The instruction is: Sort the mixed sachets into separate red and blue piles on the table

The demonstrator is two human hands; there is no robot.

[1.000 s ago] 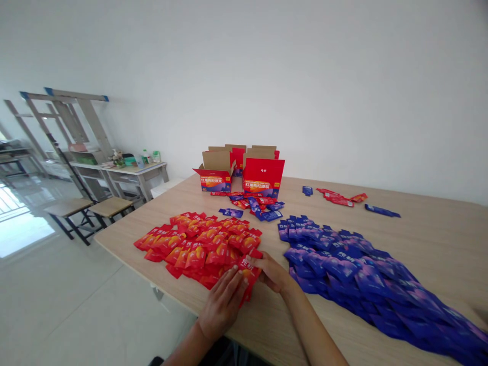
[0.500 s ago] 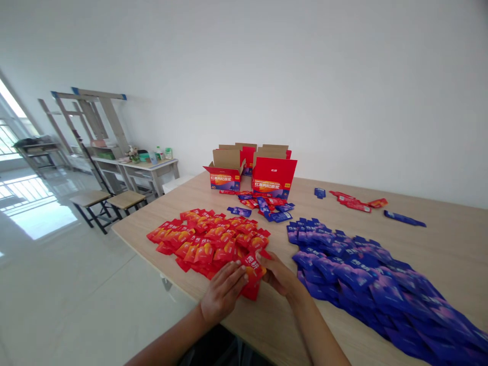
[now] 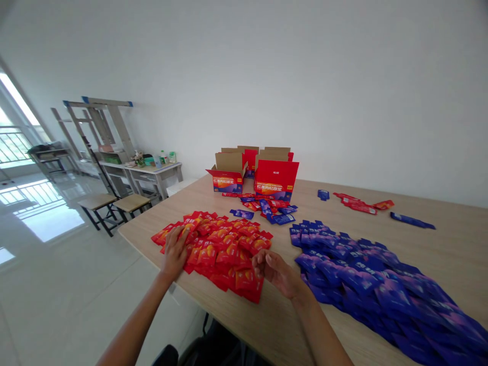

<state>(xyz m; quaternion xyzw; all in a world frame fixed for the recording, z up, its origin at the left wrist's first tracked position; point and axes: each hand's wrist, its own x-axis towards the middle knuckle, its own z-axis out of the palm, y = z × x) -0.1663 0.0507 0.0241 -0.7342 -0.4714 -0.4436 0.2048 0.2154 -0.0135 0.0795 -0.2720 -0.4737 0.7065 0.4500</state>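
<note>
A pile of red sachets point(image 3: 224, 254) with orange print lies overlapped on the near left of the table. My left hand point(image 3: 176, 254) rests on the pile's left side, its fingers stretched over the sachets there; whether one is pinched under them is hidden. By the right edge of the same pile is my right hand point(image 3: 276, 272), palm turned inward, fingers loosely curled and apart from the thumb, with nothing visible in it. A long spread of blue-purple sachets point(image 3: 366, 277) lies to the right of that hand.
Open red cartons point(image 3: 276, 178) stand at the back, with mixed loose sachets point(image 3: 267, 207) before them. Several red sachets point(image 3: 358, 204) and a blue strip point(image 3: 412, 220) lie back right. Left of the table point(image 3: 282, 320) are stools point(image 3: 131, 203) and a side desk point(image 3: 163, 170).
My left hand has moved left from the front right of the red pile to its left side. My right hand has let go of the red sachet, which now lies on the pile.
</note>
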